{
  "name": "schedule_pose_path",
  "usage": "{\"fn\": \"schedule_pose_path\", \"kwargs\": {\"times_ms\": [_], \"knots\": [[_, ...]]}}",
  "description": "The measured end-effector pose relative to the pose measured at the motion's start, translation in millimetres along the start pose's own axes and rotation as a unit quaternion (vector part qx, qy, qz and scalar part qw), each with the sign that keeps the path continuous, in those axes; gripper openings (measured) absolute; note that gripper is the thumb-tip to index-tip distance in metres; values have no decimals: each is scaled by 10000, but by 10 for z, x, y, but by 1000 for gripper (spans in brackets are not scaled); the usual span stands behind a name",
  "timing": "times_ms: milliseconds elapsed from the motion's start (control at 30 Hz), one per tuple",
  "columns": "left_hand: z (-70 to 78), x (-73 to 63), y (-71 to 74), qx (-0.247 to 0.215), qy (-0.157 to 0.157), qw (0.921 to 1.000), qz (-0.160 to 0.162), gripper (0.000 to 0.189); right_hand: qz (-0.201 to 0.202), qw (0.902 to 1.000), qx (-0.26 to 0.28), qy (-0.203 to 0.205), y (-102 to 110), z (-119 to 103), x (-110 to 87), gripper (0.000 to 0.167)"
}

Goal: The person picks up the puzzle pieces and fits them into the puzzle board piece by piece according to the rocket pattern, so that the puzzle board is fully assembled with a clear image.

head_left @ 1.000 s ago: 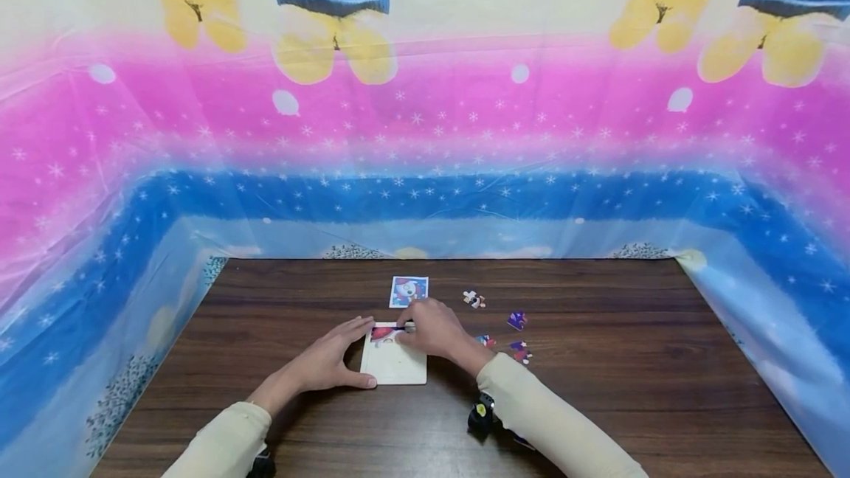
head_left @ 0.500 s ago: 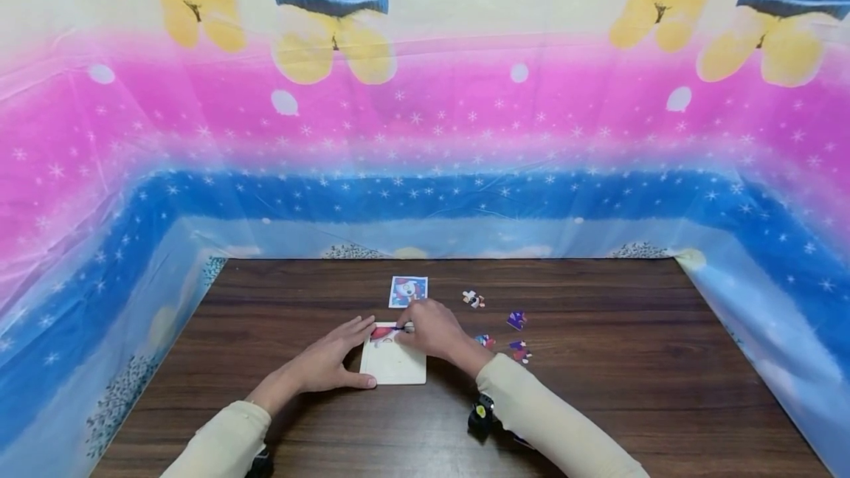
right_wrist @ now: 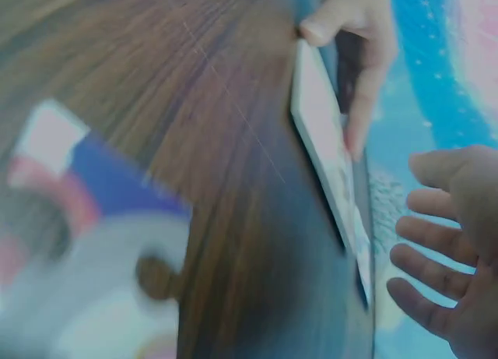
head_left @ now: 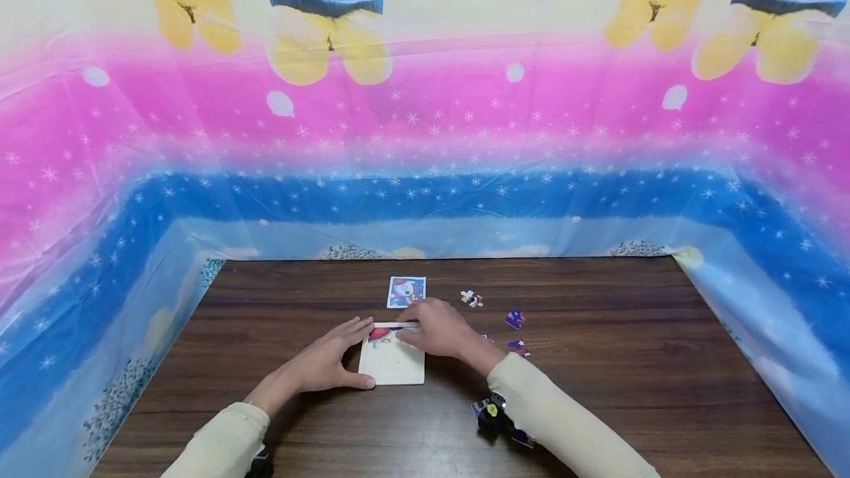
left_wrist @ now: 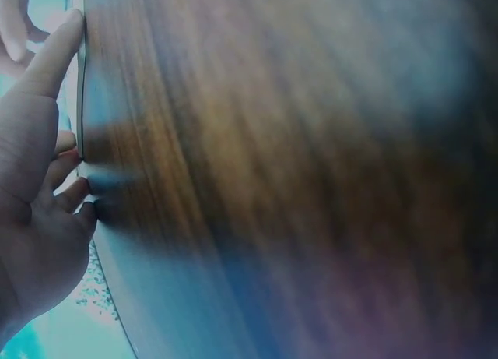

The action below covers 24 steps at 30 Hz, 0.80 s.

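A white puzzle board (head_left: 395, 367) lies on the table, with a red and purple piece (head_left: 380, 333) at its upper left. Across the board's left side, my left hand (head_left: 324, 360) holds it, thumb at the near corner and fingers at the far corner. My right hand (head_left: 438, 329) is over the upper right part, thumb and index finger pinching a small dark purple puzzle piece (head_left: 396, 329) at the far edge; the fingers mostly hide that piece. In the right wrist view the right hand (right_wrist: 459, 242) is seen from the palm side, beyond the tilted-looking board (right_wrist: 323, 125).
Behind the board lies a square picture card (head_left: 406, 291). To the right are loose puzzle pieces: a white one (head_left: 471, 299), a purple one (head_left: 514, 319) and a purple-red one (head_left: 519, 347). More lie under the right forearm, such as a dark piece (head_left: 522, 438). Patterned cloth (head_left: 425, 198) surrounds the table.
My right forearm has shifted slightly right and towards me, uncovering puzzle pieces by the wrist camera and covering more of those beside it. Both hands stay at the board.
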<state>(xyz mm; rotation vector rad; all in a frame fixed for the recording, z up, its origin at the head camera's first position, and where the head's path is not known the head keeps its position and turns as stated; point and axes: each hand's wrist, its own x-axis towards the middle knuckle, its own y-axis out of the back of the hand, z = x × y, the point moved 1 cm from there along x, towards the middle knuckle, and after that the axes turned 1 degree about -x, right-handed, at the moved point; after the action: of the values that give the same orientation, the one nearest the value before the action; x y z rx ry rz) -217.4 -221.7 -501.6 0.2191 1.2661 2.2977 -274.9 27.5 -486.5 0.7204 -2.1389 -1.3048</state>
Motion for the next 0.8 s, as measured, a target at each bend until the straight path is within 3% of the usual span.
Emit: {"fn": "schedule_pose_path", "kwargs": {"times_ms": [233, 567, 800], "knots": [[-1, -22, -14, -78, 48, 9999, 56, 101, 426, 9972, 617, -49, 301, 174, -337, 36], [9, -26, -23, -107, 19, 9999, 57, 101, 1314, 9902, 416, -228, 554, 728, -884, 33], [6, -9, -22, -84, -4, 9999, 78, 101, 1522, 9867, 171, -546, 606, 1138, -1139, 30]]}}
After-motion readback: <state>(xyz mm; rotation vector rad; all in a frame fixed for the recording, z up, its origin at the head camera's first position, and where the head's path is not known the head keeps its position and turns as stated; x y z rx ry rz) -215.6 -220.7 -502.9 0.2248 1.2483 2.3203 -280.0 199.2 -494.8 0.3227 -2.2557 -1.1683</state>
